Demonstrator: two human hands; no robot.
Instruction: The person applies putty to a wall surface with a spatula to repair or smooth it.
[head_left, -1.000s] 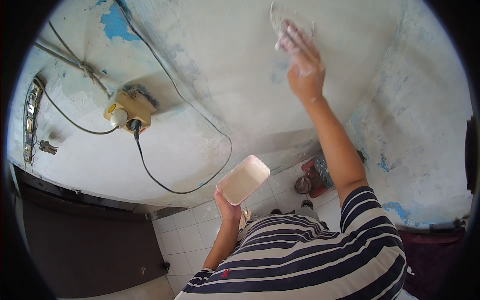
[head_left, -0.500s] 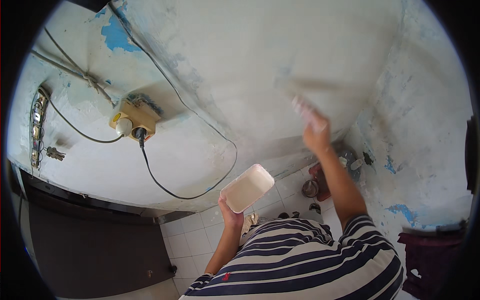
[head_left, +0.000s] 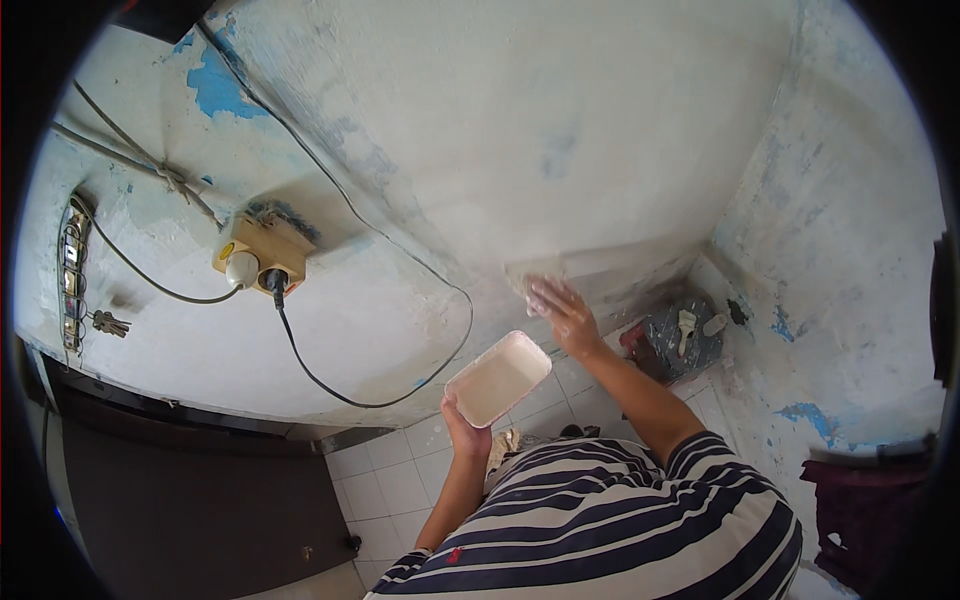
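My left hand [head_left: 467, 430] grips a pale rectangular plastic tub [head_left: 497, 377] with creamy white paste inside, held low in front of me. My right hand [head_left: 565, 318], whitened on the fingers, presses a flat, pale spreading tool [head_left: 523, 274] against the lower part of the whitewashed wall [head_left: 620, 130], just above and right of the tub. The tool is partly hidden by my fingers.
A beige socket box [head_left: 263, 240] with plugs and cables hangs left, near keys [head_left: 110, 323]. A dark grey bin or stand [head_left: 685, 345] with a brush sits in the corner. A dark door [head_left: 190, 500] is lower left, maroon cloth [head_left: 850, 510] lower right, tiled floor [head_left: 385, 480] below.
My right hand has swept down and to the left along the wall with the tool, ending near the tub. My left hand and the tub have shifted only slightly.
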